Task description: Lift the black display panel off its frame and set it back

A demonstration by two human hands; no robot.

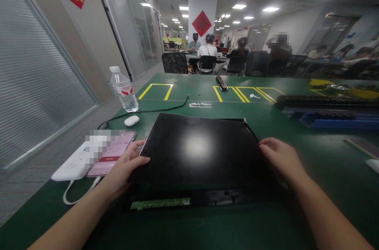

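Observation:
A glossy black LCD panel (177,147) lies in front of me over a dark frame (251,131) that shows along its right and far edges. Gripping the panel's left edge is my left hand (132,163), its thumb on the top face. My right hand (276,155) is closed at the right edge, thumb and fingertips pinched together there; whether they also catch the frame is hard to see. A narrow green circuit board (161,203) lies on a dark strip along the near side.
Left of the panel are a phone (114,153), a white power bank (75,163), a white earbud case (132,120), a black cable (160,110) and a water bottle (124,90). Blue and black trays (334,120) lie right; a dark strip-like part (221,83) sits farther back. People sit beyond the table.

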